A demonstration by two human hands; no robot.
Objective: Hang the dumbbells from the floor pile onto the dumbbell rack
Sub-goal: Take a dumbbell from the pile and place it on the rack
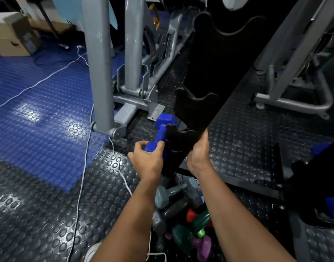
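My left hand [148, 157] grips the near head of a blue dumbbell [160, 132], whose handle lies against the lowest cradle of the black dumbbell rack [209, 72]. On the rack's right edge, low down, my right hand [199, 152] holds the black panel with its fingers wrapped round it. The higher cradles on the rack hold nothing. Below my forearms lies the floor pile [183, 210]: grey, green, red and purple dumbbells heaped together.
A grey exercise machine frame [103, 72] stands just left of the rack, another grey frame [294, 87] to the right. A white cable [82, 178] runs across the studded black and blue floor mat. A cardboard box [11, 35] sits far left.
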